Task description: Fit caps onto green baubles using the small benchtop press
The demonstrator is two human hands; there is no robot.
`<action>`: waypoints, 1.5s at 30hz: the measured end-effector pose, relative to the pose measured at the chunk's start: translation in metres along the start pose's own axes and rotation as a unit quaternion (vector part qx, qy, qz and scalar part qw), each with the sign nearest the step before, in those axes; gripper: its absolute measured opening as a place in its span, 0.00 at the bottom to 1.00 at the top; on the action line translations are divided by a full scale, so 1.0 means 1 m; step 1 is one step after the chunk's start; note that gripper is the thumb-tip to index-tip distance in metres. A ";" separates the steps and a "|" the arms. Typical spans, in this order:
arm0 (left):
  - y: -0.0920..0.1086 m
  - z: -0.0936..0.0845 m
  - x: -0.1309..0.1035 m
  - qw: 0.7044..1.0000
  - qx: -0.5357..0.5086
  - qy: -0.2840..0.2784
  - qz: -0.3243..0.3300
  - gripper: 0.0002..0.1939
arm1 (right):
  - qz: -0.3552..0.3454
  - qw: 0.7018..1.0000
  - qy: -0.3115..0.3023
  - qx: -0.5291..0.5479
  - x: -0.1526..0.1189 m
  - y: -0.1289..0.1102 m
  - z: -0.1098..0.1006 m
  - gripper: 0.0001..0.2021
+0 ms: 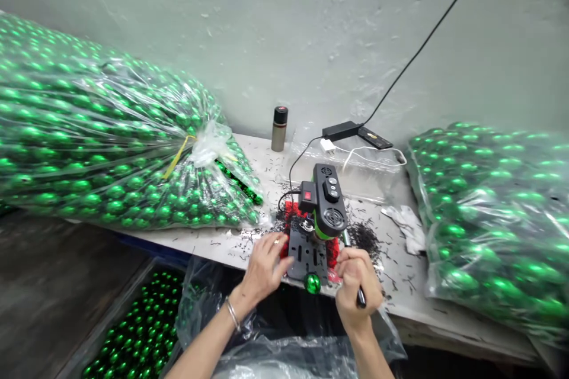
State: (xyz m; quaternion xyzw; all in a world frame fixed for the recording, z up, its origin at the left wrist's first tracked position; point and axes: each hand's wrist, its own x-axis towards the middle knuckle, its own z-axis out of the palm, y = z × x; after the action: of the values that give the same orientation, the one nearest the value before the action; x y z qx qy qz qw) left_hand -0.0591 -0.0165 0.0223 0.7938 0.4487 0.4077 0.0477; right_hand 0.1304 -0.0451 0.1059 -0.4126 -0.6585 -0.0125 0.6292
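Note:
A small black bench drill press (329,201) with a red switch stands on the table. My right hand (359,284) is closed round its black-tipped lever handle at the right side. My left hand (267,263) lies by the left edge of the press's slotted base plate (306,254), thumb apart from the fingers; I see nothing held in it. A shiny green ball (312,283) sits at the front edge of the plate, between my hands and touched by neither. Under the press is a red cloth or mat (332,251), partly hidden. Black shavings (363,237) surround the press.
Large clear bags of green balls stand at left (102,142) and right (493,219). Behind the press are a bottle (278,130), a power adapter (341,130) with cables, and a plastic tray (364,180). A white glove (406,228) lies rightward. A crate of balls (137,325) stands below left.

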 end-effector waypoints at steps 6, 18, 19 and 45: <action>-0.080 -0.011 0.093 0.989 0.072 0.012 -0.128 0.09 | -0.017 1.000 0.010 -0.005 -0.003 0.001 0.003 0.14; -0.087 -0.010 0.098 0.974 -0.023 0.006 -0.227 0.13 | -0.008 1.000 0.008 0.008 -0.012 0.007 0.002 0.14; -0.081 -0.014 0.092 0.967 -0.067 0.006 -0.245 0.15 | -0.005 1.000 0.009 0.009 -0.012 0.007 0.003 0.14; 0.027 0.051 0.020 0.938 -0.258 -0.007 -0.232 0.16 | -0.004 1.000 -0.018 -0.016 -0.004 -0.001 -0.001 0.12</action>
State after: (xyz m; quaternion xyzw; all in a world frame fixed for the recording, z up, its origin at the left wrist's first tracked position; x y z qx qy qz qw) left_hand -0.0005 -0.0024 0.0130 0.6308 0.4999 0.4816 0.3468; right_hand 0.1300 -0.0479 0.1028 -0.4201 -0.6708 -0.0179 0.6109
